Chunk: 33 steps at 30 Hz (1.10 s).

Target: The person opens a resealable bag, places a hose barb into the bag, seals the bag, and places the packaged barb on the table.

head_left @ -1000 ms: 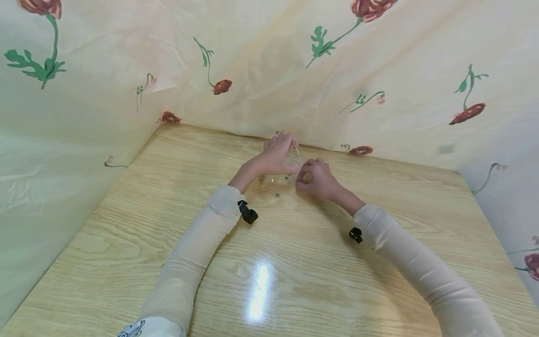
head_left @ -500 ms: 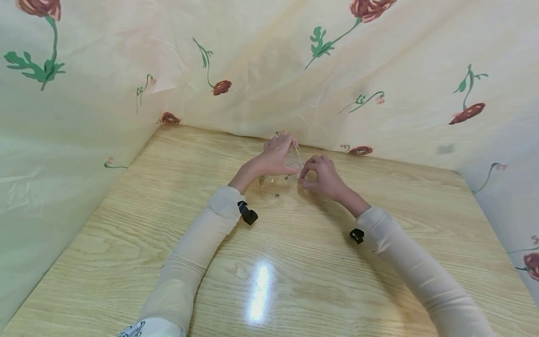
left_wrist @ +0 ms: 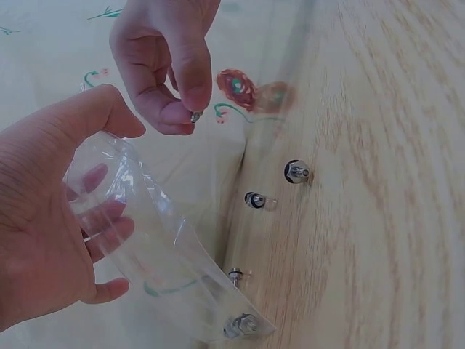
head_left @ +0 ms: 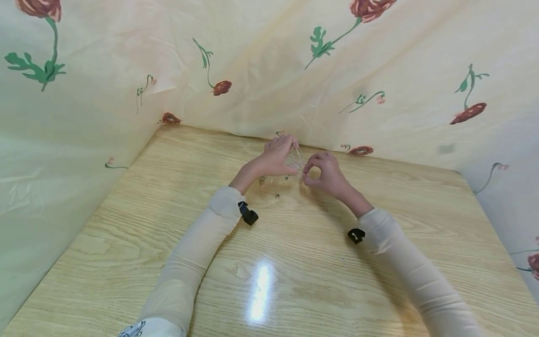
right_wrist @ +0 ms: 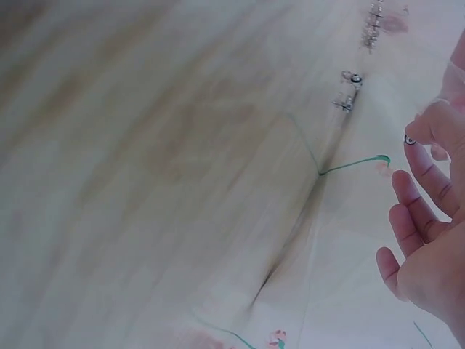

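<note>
A clear plastic bag (left_wrist: 171, 233) hangs from my left hand (head_left: 275, 158), which holds it by its upper edge; some fingers show through the film. To the right of it, my right hand (head_left: 325, 174) pinches a small metal piece (left_wrist: 195, 116) between thumb and fingertip, apart from the bag. The piece looks like a screw or small fitting; its exact kind is too small to tell. On the table stand several metal hex fittings, among them a larger one (left_wrist: 296, 171) and a smaller one (left_wrist: 255, 200). Another fitting (left_wrist: 241, 325) appears at the bag's lower corner; whether inside or behind, I cannot tell.
The wood-grain table (head_left: 202, 281) meets a flower-printed cloth (head_left: 261, 61) just behind the hands. More of this cloth hangs at the left and right sides. Black straps sit at both wrists, including the left strap (head_left: 247, 213).
My right hand has drawn slightly up and right, away from the bag, and a small metal piece now shows at its fingertips. My left hand and the bag have stayed almost still.
</note>
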### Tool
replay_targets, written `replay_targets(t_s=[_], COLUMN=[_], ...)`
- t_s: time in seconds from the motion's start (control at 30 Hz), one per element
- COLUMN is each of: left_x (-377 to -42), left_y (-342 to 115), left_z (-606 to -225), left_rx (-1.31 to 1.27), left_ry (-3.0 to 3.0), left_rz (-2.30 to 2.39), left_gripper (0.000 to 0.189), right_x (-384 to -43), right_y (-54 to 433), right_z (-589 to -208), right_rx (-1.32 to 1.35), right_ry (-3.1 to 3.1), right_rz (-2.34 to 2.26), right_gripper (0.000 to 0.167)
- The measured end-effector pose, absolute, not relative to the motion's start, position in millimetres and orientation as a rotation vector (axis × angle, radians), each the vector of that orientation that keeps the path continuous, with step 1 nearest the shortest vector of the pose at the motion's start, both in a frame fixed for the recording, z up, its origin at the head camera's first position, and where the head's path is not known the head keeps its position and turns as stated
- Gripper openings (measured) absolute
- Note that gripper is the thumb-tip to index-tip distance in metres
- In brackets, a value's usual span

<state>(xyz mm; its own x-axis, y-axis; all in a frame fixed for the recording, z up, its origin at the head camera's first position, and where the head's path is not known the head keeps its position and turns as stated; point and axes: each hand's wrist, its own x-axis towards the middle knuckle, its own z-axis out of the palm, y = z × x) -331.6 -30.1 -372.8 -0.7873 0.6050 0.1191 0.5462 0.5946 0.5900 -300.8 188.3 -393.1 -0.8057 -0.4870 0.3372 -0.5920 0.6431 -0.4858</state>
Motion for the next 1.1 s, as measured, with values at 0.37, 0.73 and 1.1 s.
replay_targets(t_s=[0.37, 0.73, 1.1], left_x=[-332, -334, -333], left_y=[-29, -29, -28], left_z=[-373, -373, -375], left_rx=[0.977, 0.971, 0.968], left_ry=[2.699, 2.686, 2.706], left_rz=[0.971, 0.981, 0.976], left_gripper=[0.056, 0.056, 0.057], right_x=[-307, -313, -316], right_y=[191, 195, 197], right_z=[-389, -378, -367], right_rx=[0.882, 0.833, 0.732], right_ry=[-2.627, -2.58, -2.551], right_rz=[0.899, 0.932, 1.032], right_gripper=[0.007, 0.005, 0.005])
